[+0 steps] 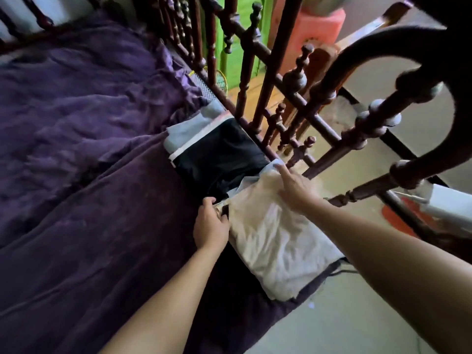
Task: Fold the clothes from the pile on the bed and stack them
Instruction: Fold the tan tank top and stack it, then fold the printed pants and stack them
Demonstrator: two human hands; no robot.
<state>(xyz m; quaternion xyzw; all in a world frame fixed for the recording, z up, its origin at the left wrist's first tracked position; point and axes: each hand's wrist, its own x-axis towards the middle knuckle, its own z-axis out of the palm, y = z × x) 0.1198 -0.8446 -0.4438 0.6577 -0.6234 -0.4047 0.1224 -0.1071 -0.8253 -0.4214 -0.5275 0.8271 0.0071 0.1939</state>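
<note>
A folded white garment (275,241) lies at the bed's right edge, close to the wooden railing. My left hand (210,226) grips its left edge with curled fingers. On the garment's far end my right hand (296,190) presses flat with its fingers straight. Just beyond sits a folded black garment (219,154) with a white band, on top of a folded light blue piece (186,129). A dark cloth shows under the white garment's near corner.
A rumpled purple bedspread (89,139) covers the bed to the left. The dark turned-wood railing (301,116) runs along the bed's right side, with the floor (344,315) beyond it. A pink object (316,29) stands far behind the railing.
</note>
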